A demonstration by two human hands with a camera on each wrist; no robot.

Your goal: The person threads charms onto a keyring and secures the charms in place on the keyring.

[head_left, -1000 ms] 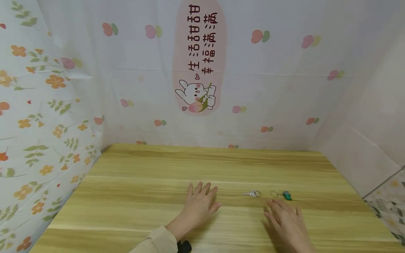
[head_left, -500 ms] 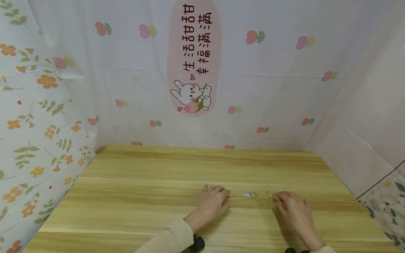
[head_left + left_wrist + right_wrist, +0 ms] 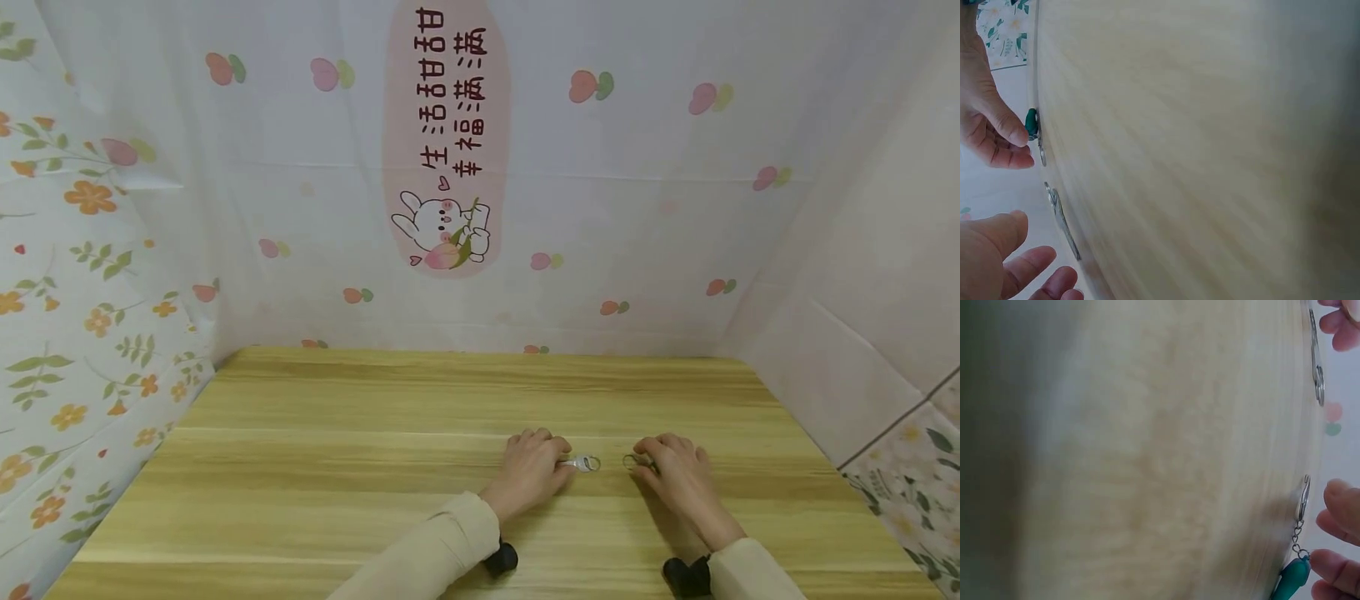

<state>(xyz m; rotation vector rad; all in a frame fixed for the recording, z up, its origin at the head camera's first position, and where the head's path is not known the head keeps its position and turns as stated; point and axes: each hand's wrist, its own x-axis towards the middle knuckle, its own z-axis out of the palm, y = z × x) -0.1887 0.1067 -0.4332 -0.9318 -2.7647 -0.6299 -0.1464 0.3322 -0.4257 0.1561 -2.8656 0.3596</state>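
Observation:
A silver key [image 3: 587, 462] with a small ring at its right end lies on the table. My left hand [image 3: 528, 475] is at the key's left end, fingers bent loosely around it. In the left wrist view, a gap shows between its fingertips and the key [image 3: 1064, 224]. To the right, a metal key ring [image 3: 629, 462] lies at the fingertips of my right hand [image 3: 681, 479]. A short chain [image 3: 1297, 536] joins that ring to a green charm [image 3: 1293, 579]. The right thumb and fingers are spread beside the chain; whether one touches the charm, I cannot tell.
The wood-grain table [image 3: 337, 467] extends on both sides of the hands. A white printed cloth [image 3: 300, 208] hangs at its back, with flowered cloth [image 3: 90, 350] along the left. Black wrist devices [image 3: 501, 557] are worn at the sleeves.
My left hand has moved right to the key, its spread fingers now bent. My right hand has moved forward over the charm, hiding it in the head view. The head view has shifted slightly.

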